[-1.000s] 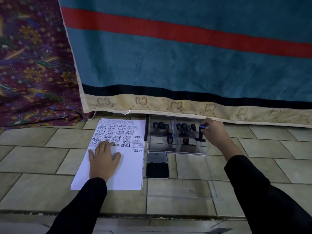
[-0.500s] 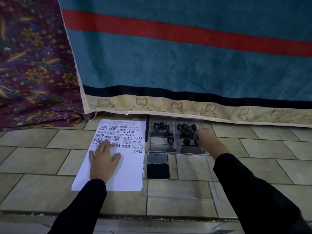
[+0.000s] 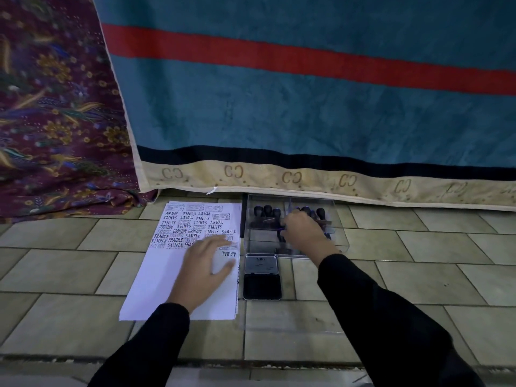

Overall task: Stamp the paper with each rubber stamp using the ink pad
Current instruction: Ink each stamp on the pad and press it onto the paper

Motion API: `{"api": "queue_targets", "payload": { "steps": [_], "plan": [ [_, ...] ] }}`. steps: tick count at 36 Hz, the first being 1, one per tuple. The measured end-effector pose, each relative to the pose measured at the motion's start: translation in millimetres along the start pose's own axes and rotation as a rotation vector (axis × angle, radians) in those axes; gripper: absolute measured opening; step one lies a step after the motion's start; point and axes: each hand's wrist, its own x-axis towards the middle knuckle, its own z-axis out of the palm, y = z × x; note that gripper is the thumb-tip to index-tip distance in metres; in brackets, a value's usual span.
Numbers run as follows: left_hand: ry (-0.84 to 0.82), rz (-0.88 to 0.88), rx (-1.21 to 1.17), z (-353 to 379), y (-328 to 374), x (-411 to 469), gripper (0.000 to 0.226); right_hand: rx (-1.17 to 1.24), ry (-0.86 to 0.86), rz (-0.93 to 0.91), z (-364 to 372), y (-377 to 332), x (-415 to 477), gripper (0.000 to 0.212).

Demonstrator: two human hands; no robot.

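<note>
A white paper [image 3: 167, 283] lies on the tiled floor, its far half covered with stamped words. My left hand [image 3: 203, 266] rests flat on it with fingers spread. To the right of the paper sits the open ink pad [image 3: 262, 286], its lid [image 3: 261, 263] folded back. Behind the pad stands a clear plastic box [image 3: 342, 243] with several dark-handled rubber stamps [image 3: 266, 211] in a back row. My right hand [image 3: 304, 233] reaches into the box, fingertips curled around the handle of one stamp [image 3: 280, 236] standing in the front compartment. The hand hides other stamps.
A blue towel with a red stripe [image 3: 307, 107] hangs just behind the box and paper. A dark floral cloth [image 3: 55, 107] hangs at the left. The box's clear lid [image 3: 293, 317] lies on the tiles in front of the ink pad. A step edge [image 3: 251, 361] runs near me.
My right hand set the stamp it held down at the box's right side, then moved left onto another stamp. My left hand slid right across the paper.
</note>
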Motion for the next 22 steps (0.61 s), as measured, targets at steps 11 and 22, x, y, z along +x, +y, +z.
{"api": "queue_targets", "payload": {
  "steps": [11, 22],
  "plan": [
    [-0.232, 0.071, 0.218, 26.6, 9.7, -18.1, 0.089, 0.055, 0.075, 0.052, 6.5, -6.5, 2.4, 0.015],
    [-0.224, 0.031, 0.14, 29.3, 4.3, -20.5, 0.085, 0.531, 0.267, -0.054, -4.4, -7.3, -22.4, 0.035]
  ]
}}
